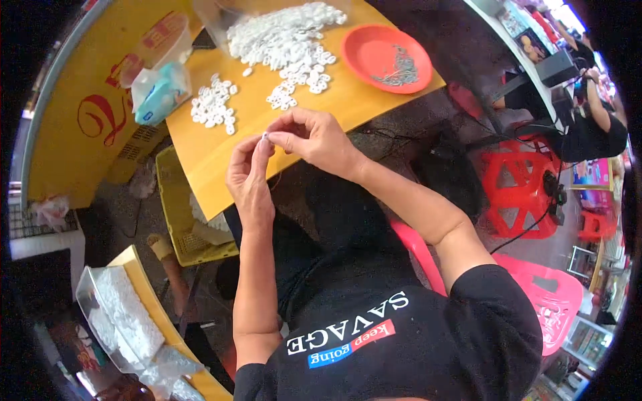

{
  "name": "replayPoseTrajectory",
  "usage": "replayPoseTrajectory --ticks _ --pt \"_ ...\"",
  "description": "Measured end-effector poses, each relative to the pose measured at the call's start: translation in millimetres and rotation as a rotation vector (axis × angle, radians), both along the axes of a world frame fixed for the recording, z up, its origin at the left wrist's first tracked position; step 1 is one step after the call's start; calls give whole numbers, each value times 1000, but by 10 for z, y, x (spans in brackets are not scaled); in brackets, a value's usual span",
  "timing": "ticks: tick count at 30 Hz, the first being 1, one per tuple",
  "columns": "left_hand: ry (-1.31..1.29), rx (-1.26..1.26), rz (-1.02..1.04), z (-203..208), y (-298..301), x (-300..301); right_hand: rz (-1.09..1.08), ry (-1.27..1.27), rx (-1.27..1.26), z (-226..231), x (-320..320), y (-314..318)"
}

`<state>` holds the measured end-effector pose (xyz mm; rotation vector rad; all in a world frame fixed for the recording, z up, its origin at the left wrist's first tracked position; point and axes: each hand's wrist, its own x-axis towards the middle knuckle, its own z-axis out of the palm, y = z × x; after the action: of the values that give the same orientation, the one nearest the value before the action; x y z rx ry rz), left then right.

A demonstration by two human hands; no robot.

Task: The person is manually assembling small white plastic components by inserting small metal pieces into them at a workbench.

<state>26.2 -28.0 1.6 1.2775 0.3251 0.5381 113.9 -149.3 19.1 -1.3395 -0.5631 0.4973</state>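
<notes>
My left hand point(250, 177) and my right hand point(325, 144) meet above the near edge of the wooden table point(200, 160). Their fingertips pinch a small white piece point(265, 136), mostly covered by the fingers, so its exact kind does not show. Beyond my hands lies a large heap of small white oval plastic pieces point(284, 37), each seemingly with a hole. A smaller group of the same pieces point(214, 103) is spread out to the left. At the right, a round red plate point(374, 50) holds many thin grey metal pins point(403, 70).
A blue-and-white soft pack point(160, 93) sits at the table's left edge. Below it is a yellow crate point(175, 214) on the floor. Lower left, a clear bin point(124, 321) holds more white pieces. Red plastic stools point(518, 180) and a pink chair point(545, 301) stand at the right.
</notes>
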Motion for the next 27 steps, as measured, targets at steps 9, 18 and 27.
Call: replayPoseTrajectory --ticks 9,18,27 --pt "1 58 -134 8 99 137 16 -516 -288 172 440 -494" --pt "12 66 -15 -270 367 169 -196 -837 -1022 169 1756 -1578" --pt "23 23 1 -321 408 151 -116 -992 -1156 111 1841 -1498"
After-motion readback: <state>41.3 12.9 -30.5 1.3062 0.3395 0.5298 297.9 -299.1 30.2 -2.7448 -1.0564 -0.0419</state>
